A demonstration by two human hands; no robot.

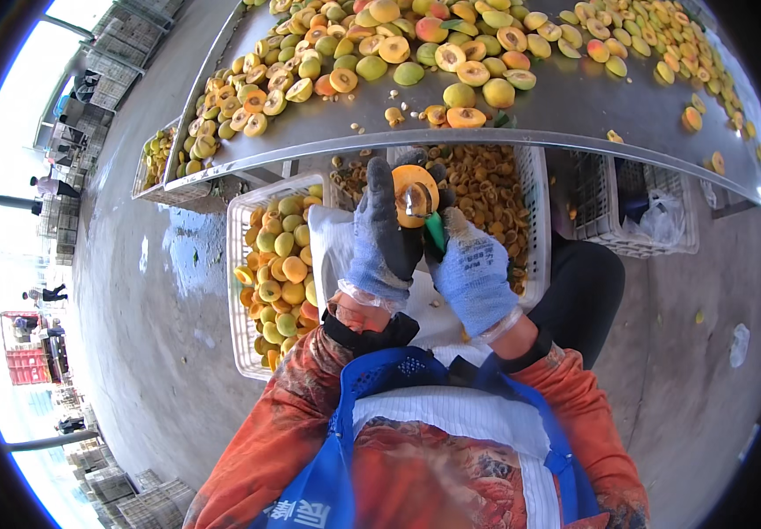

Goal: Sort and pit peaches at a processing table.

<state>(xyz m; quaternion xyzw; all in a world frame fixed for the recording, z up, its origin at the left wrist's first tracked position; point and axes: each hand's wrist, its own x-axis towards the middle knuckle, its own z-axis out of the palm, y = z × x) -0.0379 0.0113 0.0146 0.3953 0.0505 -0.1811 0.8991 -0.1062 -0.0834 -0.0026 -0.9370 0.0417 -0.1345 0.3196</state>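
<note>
My left hand (pixel 380 238), in a blue knit glove with a dark grey coated palm, grips a yellow peach half (pixel 428 182) with its cut face towards me. My right hand (pixel 476 274), in a matching glove that bears writing, holds a small pitting tool by its green handle (pixel 434 231). The tool's curved metal blade (pixel 411 198) lies against the middle of the cut face. Both hands are over my lap, just short of the metal table (pixel 572 99). Peach halves (pixel 380 49), many with the stone still in, are heaped on the table.
At my left stands a white plastic crate (pixel 237 264) of peach halves. Under the table edge, another crate (pixel 539 218) holds brownish fruit scraps. A further crate (pixel 658 241) with plastic bags is at right. Fruit fills a crate (pixel 155 188) by the table's left end. People (pixel 56 185) are far left.
</note>
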